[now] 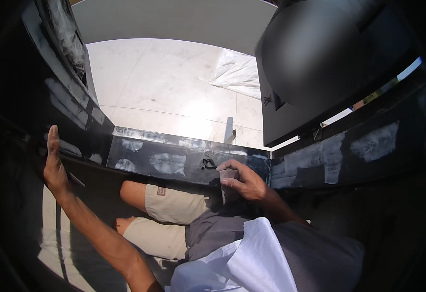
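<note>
My right hand [247,184] is closed on a folded, brownish-grey sheet of sandpaper [229,187], thumb on its face and fingers behind. It is just over the near edge of a dark frame's lower rail [147,160], which has whitish patches of dusty filler. Beside it, a small black latch-like fitting [207,162] sits on the rail. On the left, my left hand [56,168] is open, its fingers stretched upward against the dark side panel [32,112]. Seen edge-on, its palm is mostly hidden.
A dark, blurred panel [315,58] hangs at the upper right. The right rail [359,146] bears more whitish patches. Beyond the opening lies a pale tiled floor [144,82] with clear plastic sheeting [239,73]. A white cloth [252,258] covers part of my body, above my beige shorts [171,204].
</note>
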The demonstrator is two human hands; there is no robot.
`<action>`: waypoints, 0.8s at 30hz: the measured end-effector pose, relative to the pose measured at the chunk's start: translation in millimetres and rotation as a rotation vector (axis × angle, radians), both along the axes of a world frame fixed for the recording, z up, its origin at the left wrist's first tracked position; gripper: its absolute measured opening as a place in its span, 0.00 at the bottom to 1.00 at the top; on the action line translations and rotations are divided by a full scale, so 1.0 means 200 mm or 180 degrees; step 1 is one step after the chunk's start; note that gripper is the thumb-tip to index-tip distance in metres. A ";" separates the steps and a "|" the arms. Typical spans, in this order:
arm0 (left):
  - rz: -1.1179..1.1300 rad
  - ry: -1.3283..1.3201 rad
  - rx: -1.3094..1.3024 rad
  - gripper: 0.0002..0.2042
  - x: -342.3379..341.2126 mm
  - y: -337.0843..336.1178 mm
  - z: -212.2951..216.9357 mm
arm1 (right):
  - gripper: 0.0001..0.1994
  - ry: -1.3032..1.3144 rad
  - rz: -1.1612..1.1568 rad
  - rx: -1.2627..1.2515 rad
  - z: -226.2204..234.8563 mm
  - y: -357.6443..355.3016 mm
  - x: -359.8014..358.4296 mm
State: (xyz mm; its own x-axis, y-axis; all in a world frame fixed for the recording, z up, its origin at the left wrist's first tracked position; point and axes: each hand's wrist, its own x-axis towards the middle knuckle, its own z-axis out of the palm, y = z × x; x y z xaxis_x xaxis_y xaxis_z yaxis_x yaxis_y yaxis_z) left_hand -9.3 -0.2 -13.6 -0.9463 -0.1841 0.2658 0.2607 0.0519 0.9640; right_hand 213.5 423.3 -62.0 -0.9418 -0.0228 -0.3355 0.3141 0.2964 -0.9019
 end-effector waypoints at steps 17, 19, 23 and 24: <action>0.0781 -0.0129 -0.0680 0.26 0.05 0.14 0.11 | 0.14 0.1193 0.1737 0.2533 -0.12 0.00 -0.80; 0.0773 -0.0088 -0.0675 0.26 0.05 0.14 0.11 | 0.14 0.1499 0.2195 0.2360 -0.15 -0.18 -0.76; 0.0644 -0.0040 -0.0511 0.25 0.05 0.11 0.09 | 0.13 0.1645 0.1843 0.2527 -0.15 -0.12 -0.73; 0.0643 -0.0039 -0.0500 0.25 0.06 0.11 0.10 | 0.12 0.1534 0.1565 0.2588 -0.13 -0.04 -0.75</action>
